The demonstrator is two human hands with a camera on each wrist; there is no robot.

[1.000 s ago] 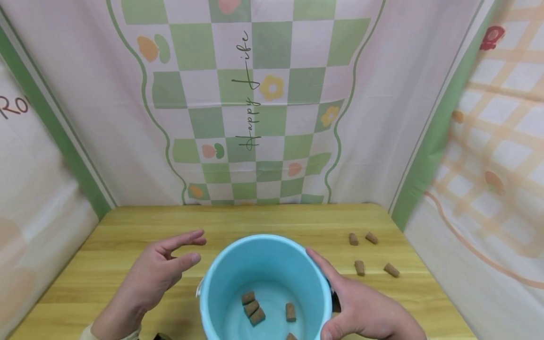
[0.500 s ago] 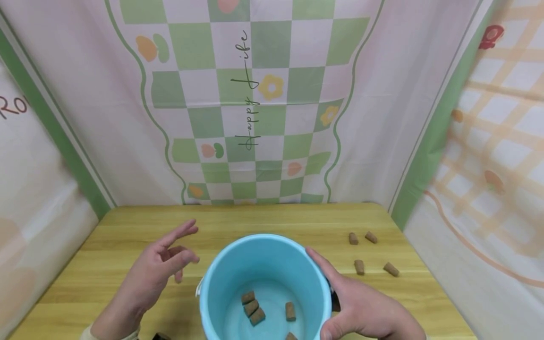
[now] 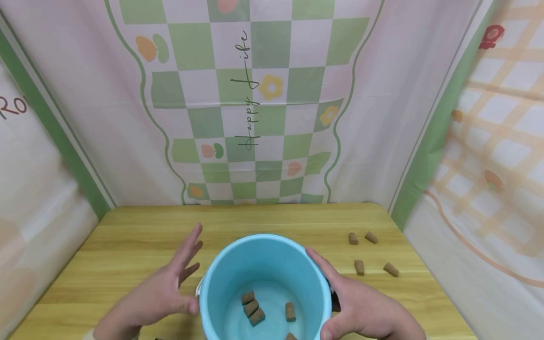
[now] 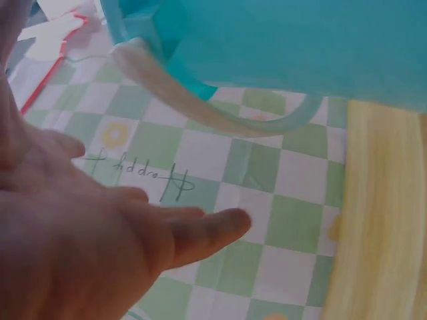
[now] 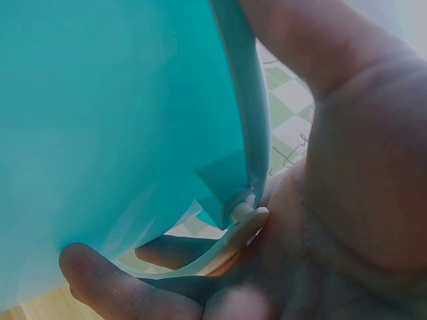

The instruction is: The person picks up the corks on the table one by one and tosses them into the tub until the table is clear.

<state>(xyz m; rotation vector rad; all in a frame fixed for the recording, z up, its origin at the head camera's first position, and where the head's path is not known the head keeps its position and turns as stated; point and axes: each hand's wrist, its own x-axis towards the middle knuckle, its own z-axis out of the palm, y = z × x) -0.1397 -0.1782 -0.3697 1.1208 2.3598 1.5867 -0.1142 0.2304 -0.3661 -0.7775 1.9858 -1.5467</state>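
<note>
A light blue bucket stands at the front middle of the head view, its lower edge cut off. Several brown corks lie on its floor: three in a row, another cork to their right, and one at the frame edge. My right hand grips the bucket's right side, thumb at the rim, other fingers around the outer wall and the handle joint. My left hand is left of the bucket, fingers spread and holding nothing, thumb tip close to the wall. The pale handle hangs beside it in the left wrist view.
Several more corks lie on the wooden table to the right, such as a cork and a cork near my right hand. Behind the table hangs a green-and-white checked cloth, with more printed cloth on both sides.
My left hand's fingers have spread apart, and its thumb has come down and right, closer to the bucket. The right hand, the bucket and the corks have stayed put.
</note>
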